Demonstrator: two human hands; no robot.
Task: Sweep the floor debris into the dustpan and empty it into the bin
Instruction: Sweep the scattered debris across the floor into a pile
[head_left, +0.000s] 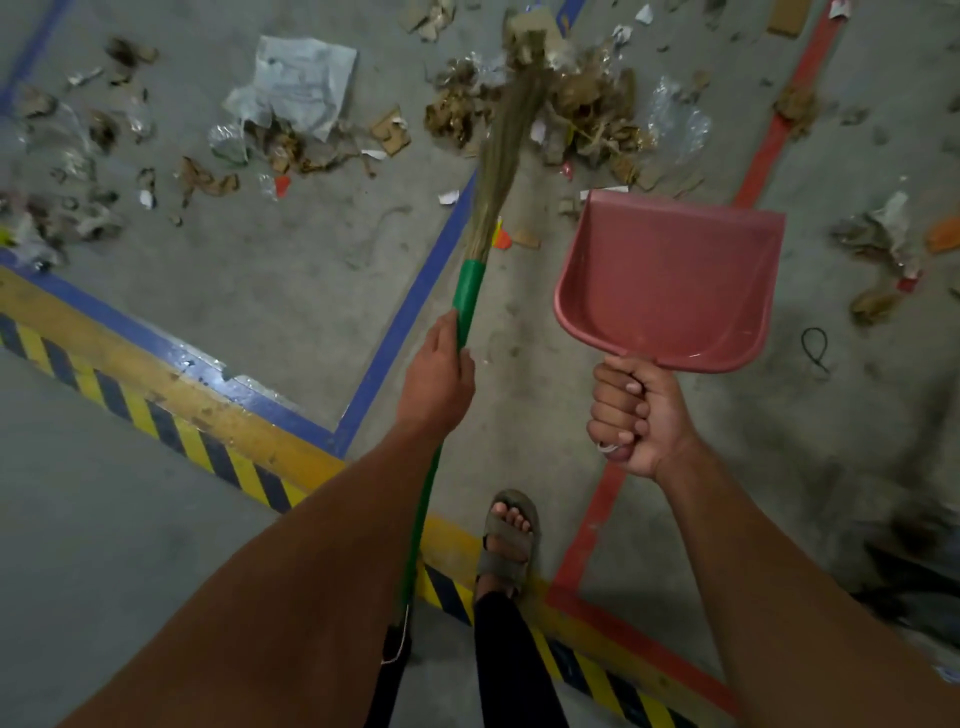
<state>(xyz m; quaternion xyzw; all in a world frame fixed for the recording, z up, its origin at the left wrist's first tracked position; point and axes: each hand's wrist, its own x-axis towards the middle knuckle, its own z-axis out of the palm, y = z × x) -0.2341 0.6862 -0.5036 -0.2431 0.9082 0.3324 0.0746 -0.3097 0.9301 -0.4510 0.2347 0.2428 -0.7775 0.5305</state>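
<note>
L hand (436, 382) grips broom (470, 291); R hand (631, 415) grips dustpan (670, 280).

Broom (488, 171) left of dustpan (670, 280); debris (587, 104) ahead.

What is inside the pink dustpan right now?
Nothing that shows. The pink dustpan looks bare inside, held up by the right hand. The scraps lie on the floor by the broom tip. The floor under the pan is hidden.

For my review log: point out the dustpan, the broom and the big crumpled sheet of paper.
dustpan (670, 280): head view, middle of its pink scoop.
broom (469, 291): head view, green collar below the bristles.
crumpled sheet of paper (301, 83): head view, its centre.
</note>
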